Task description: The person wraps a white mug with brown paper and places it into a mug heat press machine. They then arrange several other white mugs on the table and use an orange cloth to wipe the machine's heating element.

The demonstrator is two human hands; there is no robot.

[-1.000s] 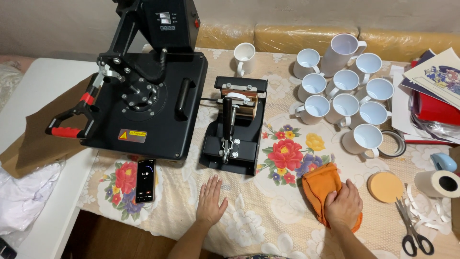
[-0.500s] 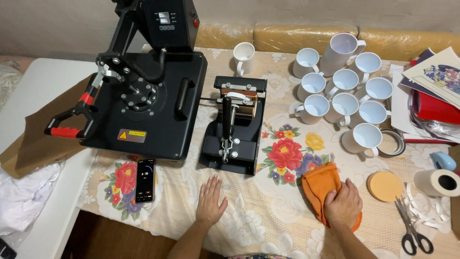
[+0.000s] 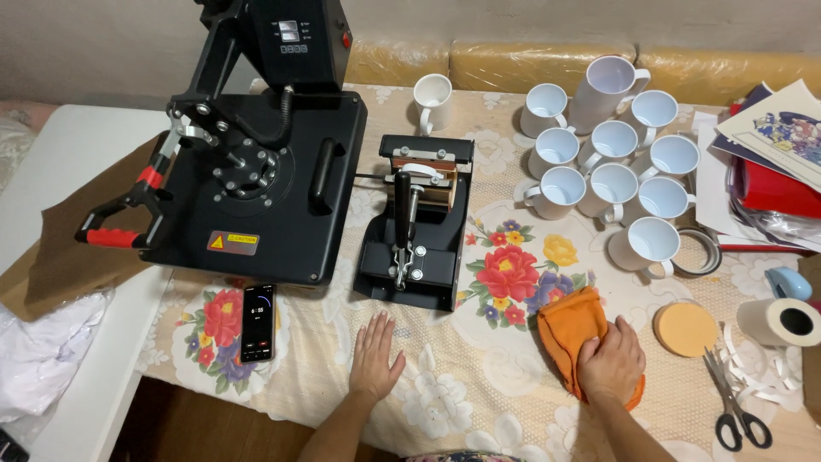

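Hands on floral tablecloth [image 3: 479,402]: left hand [image 3: 375,356] flat, fingers spread, empty, near mug press [image 3: 415,224]; right hand [image 3: 611,364] curled over orange cloth [image 3: 569,329], right of centre, near edge.

The right hand [image 3: 611,359] covers the near part of the orange cloth [image 3: 571,325], so its lower edge cannot be seen. The top of the big black heat press [image 3: 256,171] is cut off by the upper edge. The phone [image 3: 257,322] screen is too small to tell. The scissors [image 3: 735,402] and the red folder [image 3: 774,188] are partly hidden by paper.
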